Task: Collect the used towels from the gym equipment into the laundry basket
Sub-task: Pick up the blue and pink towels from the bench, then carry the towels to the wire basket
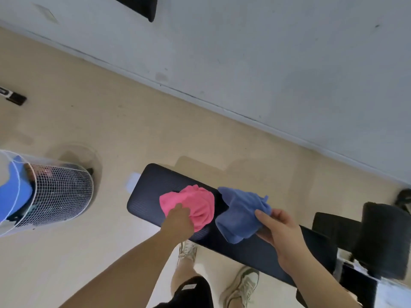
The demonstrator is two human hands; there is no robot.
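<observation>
**Technician:** Report the layout, starting from the left.

**Observer:** The laundry basket (55, 194), a white mesh cylinder, stood on the beige floor (89, 121) at the left edge. A blue cloth (13, 192) hung over its rim, and dark items showed through the mesh. The basket was well apart from the bench (146, 196).

**Technician:** State of the bench surface?

**Observer:** The dark padded bench ran diagonally from centre toward lower right. A pink towel (195, 203), crumpled, lay on its pad. Just beside it on the right was a blue towel (240, 214), partly lifted off the pad.

**Technician:** Hand positions?

**Observer:** The left hand (178, 221) was closed on the near edge of the pink towel, fingers bunched into the fabric. The right hand (280, 232) pinched the blue towel between thumb and fingers at its right side. The hands were apart, one on each towel.

**Technician:** Anything further right?

**Observer:** A black roller pad (382, 238) of the bench frame stood at the right edge. Two pale shoes (242, 283) were visible below the bench.
</observation>
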